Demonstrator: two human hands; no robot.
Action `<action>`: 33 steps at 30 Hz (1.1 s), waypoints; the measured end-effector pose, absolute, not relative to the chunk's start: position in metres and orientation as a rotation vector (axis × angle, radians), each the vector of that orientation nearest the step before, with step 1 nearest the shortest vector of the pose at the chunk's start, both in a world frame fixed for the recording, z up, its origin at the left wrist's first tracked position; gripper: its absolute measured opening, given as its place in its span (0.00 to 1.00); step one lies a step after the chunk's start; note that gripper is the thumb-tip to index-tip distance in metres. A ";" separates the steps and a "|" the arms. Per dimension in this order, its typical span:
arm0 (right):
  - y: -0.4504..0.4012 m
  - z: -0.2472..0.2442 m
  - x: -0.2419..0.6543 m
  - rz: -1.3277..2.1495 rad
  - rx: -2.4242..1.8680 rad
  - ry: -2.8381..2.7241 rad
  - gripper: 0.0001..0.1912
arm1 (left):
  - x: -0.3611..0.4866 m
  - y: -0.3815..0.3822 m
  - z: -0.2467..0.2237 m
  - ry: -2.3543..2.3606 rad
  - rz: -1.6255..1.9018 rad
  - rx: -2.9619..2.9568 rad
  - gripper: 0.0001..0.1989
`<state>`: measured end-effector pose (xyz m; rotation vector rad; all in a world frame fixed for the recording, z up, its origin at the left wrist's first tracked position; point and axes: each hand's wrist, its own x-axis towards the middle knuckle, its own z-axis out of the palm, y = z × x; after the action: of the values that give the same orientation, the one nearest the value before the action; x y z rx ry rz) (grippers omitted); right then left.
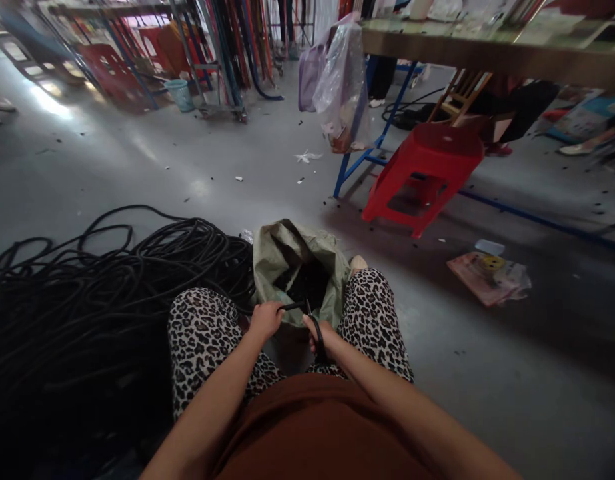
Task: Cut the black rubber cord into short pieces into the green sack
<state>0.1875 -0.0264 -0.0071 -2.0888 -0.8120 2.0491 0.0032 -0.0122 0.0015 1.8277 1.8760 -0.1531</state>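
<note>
Between my knees stands an open greenish woven sack (267, 257) with dark pieces (312, 280) inside, too dim to make out singly. My left hand (266, 321) is closed on a black cord (292, 306), whose end points right over the sack's near rim. In my right hand (323, 335) is a pair of scissors (318, 340) with black handles. Their blades meet the cord near its end; whether they are closed through it I cannot tell. A large tangled heap of black cord (187, 250) lies on the floor to my left, against the sack.
A red plastic stool (432, 163) stands ahead right beside a blue-legged table (437, 45). Plastic bags (340, 80) hang from the table's corner. A flat printed packet (487, 275) lies on the floor at right. A small bucket (179, 95) and racks of hanging straps (232, 40) stand farther back.
</note>
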 end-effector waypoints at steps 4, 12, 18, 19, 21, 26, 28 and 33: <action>-0.025 -0.001 0.185 2.089 -2.103 -0.709 0.24 | 0.003 -0.012 0.002 1.914 -0.113 1.809 0.17; -0.026 -0.006 0.183 2.123 -2.094 -0.893 0.27 | 0.001 -0.011 0.000 1.904 -0.115 1.821 0.18; -0.027 -0.006 0.184 2.132 -2.062 -0.919 0.26 | 0.000 -0.012 -0.002 1.862 -0.115 1.845 0.18; -0.027 -0.006 0.184 2.133 -2.061 -0.921 0.26 | 0.000 -0.012 -0.001 1.852 -0.122 1.846 0.18; -0.027 -0.006 0.184 2.135 -2.062 -0.937 0.26 | 0.001 -0.012 0.001 1.832 -0.136 1.847 0.18; -0.026 -0.008 0.184 2.116 -2.067 -1.004 0.27 | 0.002 -0.013 0.002 1.801 -0.122 1.852 0.18; -0.026 -0.010 0.183 2.107 -2.079 -1.013 0.28 | 0.002 -0.013 0.001 1.793 -0.108 1.849 0.18; -0.026 -0.015 0.183 2.094 -2.078 -1.010 0.27 | 0.001 -0.013 -0.001 1.790 -0.093 1.848 0.18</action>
<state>0.1834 -0.0260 -0.0150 -2.0784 -1.0102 2.0942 0.0007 -0.0125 -0.0009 1.8480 1.7901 -0.0927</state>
